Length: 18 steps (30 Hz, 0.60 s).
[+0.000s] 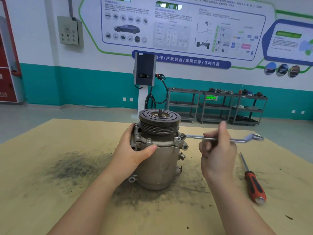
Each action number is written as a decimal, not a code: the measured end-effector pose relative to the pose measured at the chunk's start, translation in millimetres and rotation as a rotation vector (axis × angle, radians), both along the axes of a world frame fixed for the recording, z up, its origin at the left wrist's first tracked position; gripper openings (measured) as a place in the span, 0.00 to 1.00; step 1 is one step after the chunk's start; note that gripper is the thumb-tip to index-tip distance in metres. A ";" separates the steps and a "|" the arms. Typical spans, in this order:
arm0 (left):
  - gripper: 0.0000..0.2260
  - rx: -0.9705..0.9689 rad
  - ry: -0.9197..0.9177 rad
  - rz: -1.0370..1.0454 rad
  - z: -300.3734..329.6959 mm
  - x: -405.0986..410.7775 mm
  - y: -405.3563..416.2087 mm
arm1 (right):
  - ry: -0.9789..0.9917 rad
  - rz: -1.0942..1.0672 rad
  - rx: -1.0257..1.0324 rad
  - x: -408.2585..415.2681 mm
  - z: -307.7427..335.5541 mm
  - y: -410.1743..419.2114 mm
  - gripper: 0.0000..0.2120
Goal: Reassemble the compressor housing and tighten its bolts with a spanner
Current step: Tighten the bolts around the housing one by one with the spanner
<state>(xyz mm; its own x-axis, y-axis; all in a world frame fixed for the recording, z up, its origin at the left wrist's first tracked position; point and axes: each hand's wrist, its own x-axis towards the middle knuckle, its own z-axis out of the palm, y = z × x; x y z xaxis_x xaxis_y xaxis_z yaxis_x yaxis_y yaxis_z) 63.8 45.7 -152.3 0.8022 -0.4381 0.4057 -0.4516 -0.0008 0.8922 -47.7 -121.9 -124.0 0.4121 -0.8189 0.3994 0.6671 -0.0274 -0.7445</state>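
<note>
From the head camera I see the compressor (158, 156) standing upright on the table (42, 192), pulley (159, 120) on top, near the middle of the brown board and over a dark smear of grime. My left hand (135, 150) wraps the housing's left side just under the flange: the thumb lies across the front of the body, pointing right, while the other fingers curl round the far side beside the flange bolts (149, 140), so the grip is closed on the casing. My right hand (218, 153) sits to the right of the compressor, apart from it, and holds the spanner (220, 139) around mid-shaft; the fingers (209, 134) fold over the shaft from above, pressed together, and one finger sticks up behind it. I cannot tell where the thumb sits. The spanner lies nearly level, its near ring end set on a bolt at the flange's right edge, just left of my right fingertips, and its far ring end juts out past the hand to the right. A screwdriver (254, 182) with an orange and black handle lies on the table right of my right wrist, untouched, its blade pointing away from me.
</note>
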 end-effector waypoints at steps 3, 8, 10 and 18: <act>0.25 -0.015 0.000 -0.044 0.1 3.7 0.0 | -0.053 -0.233 -0.075 -2.8 -4.5 19.9 0.26; 0.33 -0.089 -0.001 -0.047 -1.4 -0.7 -4.6 | -0.154 -0.493 -0.567 -4.1 -13.7 64.2 0.25; 0.36 -0.113 -0.010 -0.061 -1.9 -1.6 -4.8 | -0.080 -0.544 -0.840 -2.9 -20.2 77.3 0.27; 0.45 -0.022 -0.051 0.054 -4.2 -6.7 -6.8 | -0.063 -0.459 -0.479 -14.8 4.8 36.1 0.24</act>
<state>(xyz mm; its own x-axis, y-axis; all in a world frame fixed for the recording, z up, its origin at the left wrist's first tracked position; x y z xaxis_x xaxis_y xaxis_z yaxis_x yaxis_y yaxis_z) 57.1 39.0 -156.5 0.8023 -0.3853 0.4559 -0.4966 -0.0070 0.8679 -62.5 -85.8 -119.3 0.0285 -0.6317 0.7747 0.5506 -0.6369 -0.5397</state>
